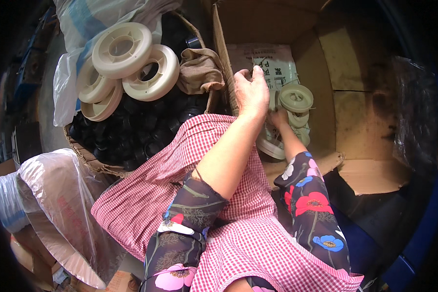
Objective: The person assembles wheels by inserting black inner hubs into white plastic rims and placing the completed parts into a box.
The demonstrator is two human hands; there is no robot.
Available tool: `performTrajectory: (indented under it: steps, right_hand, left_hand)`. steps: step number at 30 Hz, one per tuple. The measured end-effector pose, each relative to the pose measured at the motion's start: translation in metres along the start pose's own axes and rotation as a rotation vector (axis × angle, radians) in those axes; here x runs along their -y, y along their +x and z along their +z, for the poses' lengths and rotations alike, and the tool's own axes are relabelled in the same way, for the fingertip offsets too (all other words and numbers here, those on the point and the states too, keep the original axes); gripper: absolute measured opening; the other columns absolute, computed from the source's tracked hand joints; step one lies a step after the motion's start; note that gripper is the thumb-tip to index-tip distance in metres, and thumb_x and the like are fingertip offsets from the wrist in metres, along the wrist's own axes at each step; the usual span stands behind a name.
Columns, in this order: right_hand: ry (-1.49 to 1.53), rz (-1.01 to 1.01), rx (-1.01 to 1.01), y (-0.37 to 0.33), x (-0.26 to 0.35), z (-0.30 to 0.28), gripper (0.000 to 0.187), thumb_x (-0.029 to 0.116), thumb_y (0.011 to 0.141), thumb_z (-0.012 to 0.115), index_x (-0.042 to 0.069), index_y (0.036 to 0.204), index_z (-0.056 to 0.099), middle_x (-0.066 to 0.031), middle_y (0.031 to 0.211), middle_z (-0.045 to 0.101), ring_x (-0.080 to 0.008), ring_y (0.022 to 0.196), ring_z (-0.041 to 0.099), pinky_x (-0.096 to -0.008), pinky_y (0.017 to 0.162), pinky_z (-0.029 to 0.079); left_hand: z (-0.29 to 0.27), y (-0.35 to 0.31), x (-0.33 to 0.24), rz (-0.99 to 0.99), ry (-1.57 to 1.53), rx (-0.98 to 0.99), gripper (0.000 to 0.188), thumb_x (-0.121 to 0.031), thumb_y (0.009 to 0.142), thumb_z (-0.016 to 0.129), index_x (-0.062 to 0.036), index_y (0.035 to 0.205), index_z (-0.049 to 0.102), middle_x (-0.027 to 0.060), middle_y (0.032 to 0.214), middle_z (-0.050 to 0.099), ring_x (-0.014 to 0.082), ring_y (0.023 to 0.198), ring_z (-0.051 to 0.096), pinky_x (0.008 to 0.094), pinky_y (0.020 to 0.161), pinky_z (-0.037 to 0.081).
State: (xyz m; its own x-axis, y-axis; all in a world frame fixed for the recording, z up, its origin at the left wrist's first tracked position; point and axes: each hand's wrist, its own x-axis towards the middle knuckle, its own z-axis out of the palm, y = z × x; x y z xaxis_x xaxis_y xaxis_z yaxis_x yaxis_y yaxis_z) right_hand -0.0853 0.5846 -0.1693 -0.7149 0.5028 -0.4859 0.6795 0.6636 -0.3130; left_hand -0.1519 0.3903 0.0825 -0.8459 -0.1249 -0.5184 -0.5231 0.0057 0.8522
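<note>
My left hand (251, 92) is raised over the near-left side of an open cardboard box (222, 53). Its fingers are curled in, with the thumb pointing up; whatever they may grip is too small or hidden to name. Down inside the box, my right hand (279, 118) reaches in among cream plastic parts. Its fingers are mostly hidden against them. Beside it lies a round cream plastic wheel (297, 99), and a larger cream ring (270, 147) rests lower, near the box's front edge. Under these parts is a white printed sack (263, 53).
Left of the box, a carton holds many black plastic parts (126, 126). Several cream plastic rings (122, 48) are piled on them, next to a brown cloth (199, 70). Clear plastic bags (68, 194) stand at the lower left. A cardboard flap (372, 175) extends at right.
</note>
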Motion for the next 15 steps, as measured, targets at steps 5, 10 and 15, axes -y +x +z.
performTrajectory:
  steps: [5,10,15]
  right_hand:
    - [0.751,0.020,-0.274,-0.002,0.001,-0.059,0.029,0.018,0.091,0.051,-0.003,0.110,0.060,-0.0188,0.111,0.063,-0.0335,0.100,0.060,-0.0407,0.086,0.047]
    - [1.702,0.179,0.019,-0.049,0.023,-0.158,0.026,0.010,0.093,0.045,-0.007,0.107,0.058,-0.0183,0.108,0.063,-0.0268,0.100,0.062,-0.0401,0.090,0.051]
    - [1.789,0.159,0.231,-0.100,0.048,-0.180,0.034,0.017,0.097,0.040,-0.007,0.113,0.056,-0.0178,0.114,0.061,-0.0274,0.104,0.059,-0.0422,0.092,0.048]
  left_hand:
    - [0.003,0.008,0.013,-0.002,0.099,0.012,0.058,-0.040,0.085,0.059,0.0040,0.122,0.050,0.0230,0.117,0.058,0.0324,0.109,0.057,0.0396,0.094,0.043]
    - [0.011,0.006,0.019,-0.031,0.186,0.133,0.067,-0.045,0.082,0.060,0.0033,0.127,0.048,0.0244,0.122,0.056,0.0346,0.115,0.055,0.0409,0.097,0.042]
    - [0.013,0.004,0.031,-0.123,0.043,0.454,0.073,-0.047,0.077,0.069,0.0046,0.125,0.048,0.0224,0.118,0.058,0.0301,0.108,0.059,0.0371,0.091,0.048]
